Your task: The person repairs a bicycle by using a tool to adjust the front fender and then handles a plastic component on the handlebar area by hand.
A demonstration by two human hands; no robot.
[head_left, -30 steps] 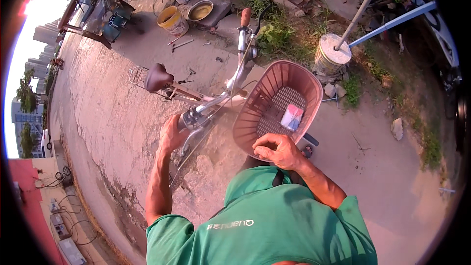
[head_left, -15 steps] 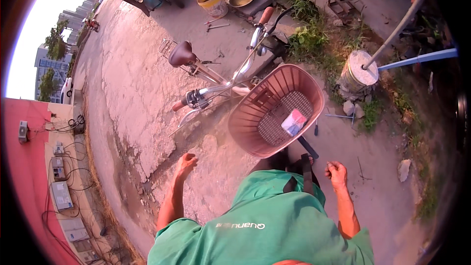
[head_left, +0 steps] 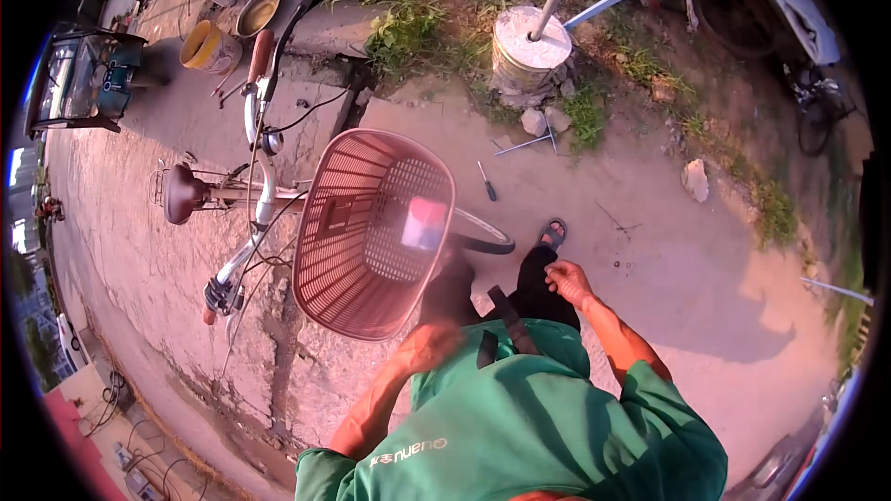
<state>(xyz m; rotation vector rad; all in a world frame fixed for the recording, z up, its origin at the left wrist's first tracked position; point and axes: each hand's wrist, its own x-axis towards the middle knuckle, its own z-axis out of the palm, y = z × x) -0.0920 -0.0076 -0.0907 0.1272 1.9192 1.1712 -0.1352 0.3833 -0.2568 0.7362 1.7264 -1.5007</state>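
My left hand [head_left: 429, 347] is blurred just below the bottom right rim of a brown plastic basket [head_left: 329, 232]; its fingers are smeared by motion. My right hand [head_left: 568, 280] is out to the right over my dark-trousered leg, fingers curled together; whether they hold anything is too small to tell. In the basket lies a red-and-white packet [head_left: 425, 223]. The basket sits at the front of a bicycle, over its front wheel [head_left: 487, 243], with silver handlebars [head_left: 264, 195] and a brown saddle [head_left: 186, 193] to the left.
A screwdriver [head_left: 488, 186] lies on the concrete [head_left: 687, 297] ahead. A concrete-filled bucket [head_left: 531, 65] holding a pole stands beyond, among weeds [head_left: 404, 37] and stones. A yellow bucket [head_left: 209, 54], a basin [head_left: 258, 11] and a cart [head_left: 88, 74] are at the back left. Parked two-wheelers [head_left: 812, 121] are right.
My left hand left the handlebar grip and has moved right to below the basket. My right hand came off the basket's rim and moved right. My view has turned, shifting bicycle and basket leftward.
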